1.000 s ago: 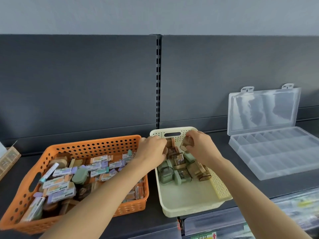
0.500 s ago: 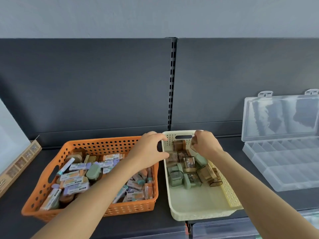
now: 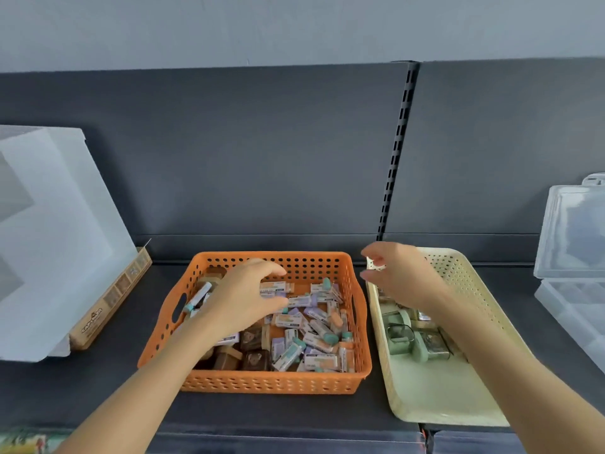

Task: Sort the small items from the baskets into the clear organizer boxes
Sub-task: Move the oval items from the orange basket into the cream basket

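Dark shelf (image 3: 327, 412), left hand (image 3: 244, 294) just above orange basket (image 3: 271, 383)

**rigwatcher:** what's on your feed apart from the sorting stuff?

**me:** I'm looking at a dark shelf (image 3: 98, 388) with a dark back panel (image 3: 229, 158) behind it, split by a slotted metal upright (image 3: 397, 149). There's a grey wall (image 3: 294, 27) above. Far left I've got a frosted white box (image 3: 49, 240), with a long brown cardboard box (image 3: 111, 299) with a printed logo touching its right side.

**rigwatcher:** anything lower?

**me:** something colourful (image 3: 23, 442) in the bottom-left corner, too blurry to read.
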Available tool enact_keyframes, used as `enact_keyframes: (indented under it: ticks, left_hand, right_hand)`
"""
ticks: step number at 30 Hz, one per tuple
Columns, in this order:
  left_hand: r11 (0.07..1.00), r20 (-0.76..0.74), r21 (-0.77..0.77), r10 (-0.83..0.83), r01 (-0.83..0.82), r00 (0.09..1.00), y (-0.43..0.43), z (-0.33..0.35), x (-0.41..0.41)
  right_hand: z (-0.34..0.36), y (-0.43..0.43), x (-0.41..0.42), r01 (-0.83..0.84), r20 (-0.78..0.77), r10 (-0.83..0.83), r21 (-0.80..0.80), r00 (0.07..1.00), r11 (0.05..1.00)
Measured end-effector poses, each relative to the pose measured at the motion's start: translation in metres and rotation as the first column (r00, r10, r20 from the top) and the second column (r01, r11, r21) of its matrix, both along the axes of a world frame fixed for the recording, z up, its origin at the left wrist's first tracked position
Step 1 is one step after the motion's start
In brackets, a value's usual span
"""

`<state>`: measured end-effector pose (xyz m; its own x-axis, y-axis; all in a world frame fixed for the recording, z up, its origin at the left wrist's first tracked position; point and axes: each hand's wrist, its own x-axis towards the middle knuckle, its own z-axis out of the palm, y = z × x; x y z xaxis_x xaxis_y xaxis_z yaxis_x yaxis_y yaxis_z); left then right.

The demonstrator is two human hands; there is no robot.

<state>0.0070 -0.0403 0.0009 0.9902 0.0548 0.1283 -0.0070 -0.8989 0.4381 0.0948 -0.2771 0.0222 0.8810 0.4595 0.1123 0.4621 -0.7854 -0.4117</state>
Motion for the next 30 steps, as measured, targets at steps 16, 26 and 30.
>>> enact_keyframes:
  ticks: [16, 26, 30]
  left_hand:
    - [0.998, -0.121, -0.053, 0.015, -0.022, 0.993, 0.075, -0.018, -0.051]
    - [0.997, 0.000, -0.023, 0.076, -0.076, 0.997, 0.097, -0.018, -0.039]
    - [0.994, 0.014, 0.073, 0.086, -0.086, 0.996, 0.104, -0.020, -0.013]
  right_hand:
    - [-0.054, 0.136, -0.044, -0.444, -0.329, 0.346, -0.301, 0.879, 0.844]
    - [-0.058, 0.142, -0.045, -0.376, -0.358, 0.290, -0.198, 0.887, 0.905]
    - [-0.056, 0.137, -0.038, -0.314, -0.363, 0.267, -0.075, 0.893, 0.947]
